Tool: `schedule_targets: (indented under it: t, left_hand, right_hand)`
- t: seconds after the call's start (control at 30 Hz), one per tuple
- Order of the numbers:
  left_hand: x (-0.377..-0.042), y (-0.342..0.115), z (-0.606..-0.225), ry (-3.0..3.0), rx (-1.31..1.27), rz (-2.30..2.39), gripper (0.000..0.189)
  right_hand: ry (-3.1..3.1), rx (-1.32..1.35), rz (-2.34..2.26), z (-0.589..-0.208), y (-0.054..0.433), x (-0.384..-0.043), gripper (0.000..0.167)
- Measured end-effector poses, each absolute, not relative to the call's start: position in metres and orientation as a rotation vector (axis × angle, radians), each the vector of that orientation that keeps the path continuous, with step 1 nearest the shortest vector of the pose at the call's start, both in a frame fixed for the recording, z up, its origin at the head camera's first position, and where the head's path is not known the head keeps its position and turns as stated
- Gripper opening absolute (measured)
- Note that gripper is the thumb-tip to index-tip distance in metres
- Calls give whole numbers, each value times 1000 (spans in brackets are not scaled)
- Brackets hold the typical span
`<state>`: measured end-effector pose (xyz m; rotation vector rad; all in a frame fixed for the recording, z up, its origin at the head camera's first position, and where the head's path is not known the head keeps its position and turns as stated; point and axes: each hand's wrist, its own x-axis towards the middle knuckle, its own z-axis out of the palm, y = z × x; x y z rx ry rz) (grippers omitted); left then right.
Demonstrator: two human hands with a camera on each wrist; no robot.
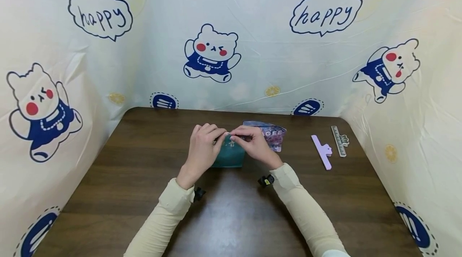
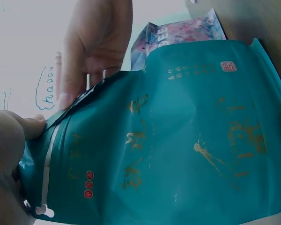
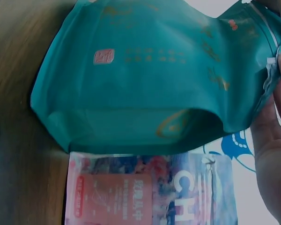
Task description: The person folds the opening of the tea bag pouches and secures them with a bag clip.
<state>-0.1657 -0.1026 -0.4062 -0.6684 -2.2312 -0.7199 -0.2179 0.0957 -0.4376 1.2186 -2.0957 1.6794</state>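
Brown table [image 1: 126,193]: wood-grained and bearing both bags; its right side holds pieces that look unused so far.
Green pouch [image 1: 231,156]: on the table between the two hands, its upper end bent and creased. Work at this top edge looks under way and unfinished — whether the mouth is sealed or parted, I cannot tell.
Patterned pouch [image 1: 276,138]: just beside the green one, partly behind the right hand [image 1: 258,146] in the head view. No clip shows on what is visible of it.
Left hand [image 1: 203,146]: thumb and fingers closed together, pinching the green pouch's top edge.
Right hand's grip: a matching pinch on that edge, near the left's fingertips.
Lilac clip [image 1: 322,152]: lying well apart from both hands, fastened to neither bag.
Ruler-marked clip [image 1: 339,141]: just beside the lilac one, likewise unused.
White strip [image 2: 46,178]: runs near the green pouch's top edge — how much remains to be done along it is unclear.
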Motion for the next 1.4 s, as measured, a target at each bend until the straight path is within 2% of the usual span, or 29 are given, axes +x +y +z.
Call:
schedule_targets:
  t: [0.27, 0.6, 0.9, 1.13, 1.4]
  left_hand:
    - [-165, -100, -407, -2230, -664, -716, 10]
    - [-163, -101, -408, -2234, -667, -727, 10]
    - [-163, -99, -407, -2224, -667, -727, 10]
    - [-164, -101, -407, -2218, -680, -733, 10]
    - [-165, -105, -408, -2218, -660, -747, 12]
  right_hand:
    - [-2081, 1165, 1665, -444, 95, -218, 17]
    - [-2157, 1242, 1795, -420, 104, -200, 26]
    - [-2067, 1237, 1743, -422, 101, -200, 22]
    - [-2138, 1200, 1834, -420, 105, -193, 26]
    - [-2258, 1157, 1612, -408, 124, -181, 26]
